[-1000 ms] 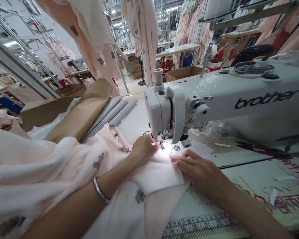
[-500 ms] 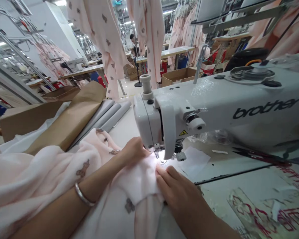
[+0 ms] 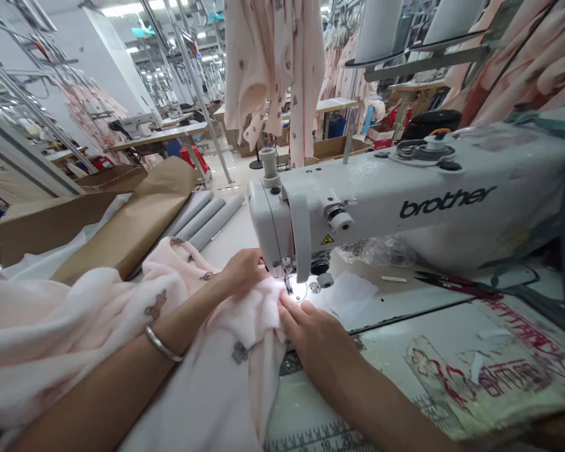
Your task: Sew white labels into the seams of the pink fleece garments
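Note:
A pale pink fleece garment [image 3: 216, 370] with small bear prints spreads across the left side of the table, one edge under the needle and presser foot [image 3: 289, 285] of a white sewing machine [image 3: 358, 194]. My left hand [image 3: 245, 270], with a silver bangle on its wrist, grips the cloth just left of the needle; its fingertips are partly hidden behind the machine head. On the near side of the needle, my right hand [image 3: 317, 333] is closed at the cloth's right edge, fingers together. The machine's lamp lights this spot brightly.
Red-handled scissors [image 3: 456, 285] and a white paper scrap [image 3: 353, 298] lie right of the needle. Grey rolls [image 3: 216, 220], brown paper [image 3: 136, 220] and a carton [image 3: 51, 226] stand at the left. Pink garments [image 3: 273, 69] hang behind the machine. A ruler strip [image 3: 324, 436] runs along the front.
The view has turned right, so the machine appears further left. Both hands and the cloth stay at the needle, and more of the table front shows beneath the cloth's right edge.

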